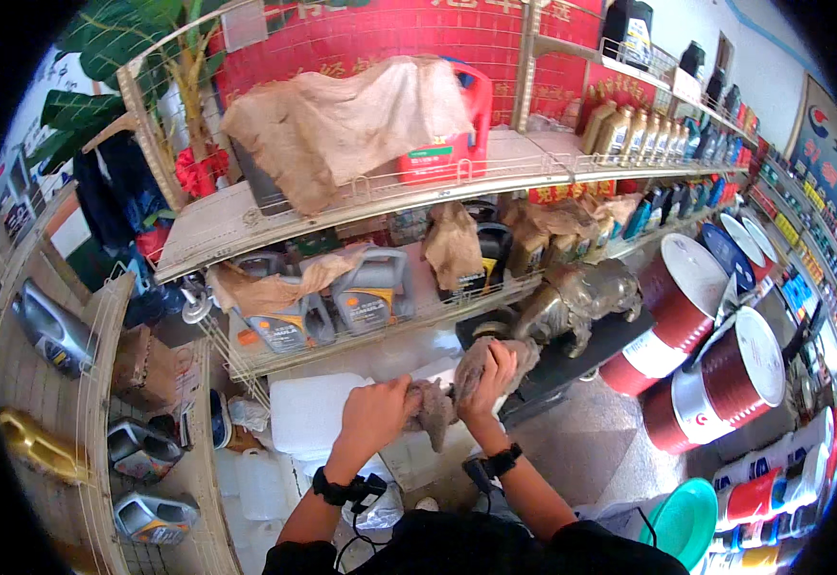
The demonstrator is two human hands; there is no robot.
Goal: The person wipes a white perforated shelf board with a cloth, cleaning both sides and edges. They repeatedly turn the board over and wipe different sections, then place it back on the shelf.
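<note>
My left hand is closed on a grey-brown rag, whose loose end hangs below the fingers. Close by, my right hand grips bunched cloth of the same colour; whether it is one piece with the rag I cannot tell. Something dark and small shows between the two bunches, too little of it to name. Just beyond my right hand stands a bronze-coloured animal statue on a dark stand. A white plastic jug is below and left of my left hand.
Ahead, a metal shelf carries oil jugs partly draped with brown cloths. Red-and-white drums stand at the right, with a green basin nearer me. Another rack with jugs runs along the left.
</note>
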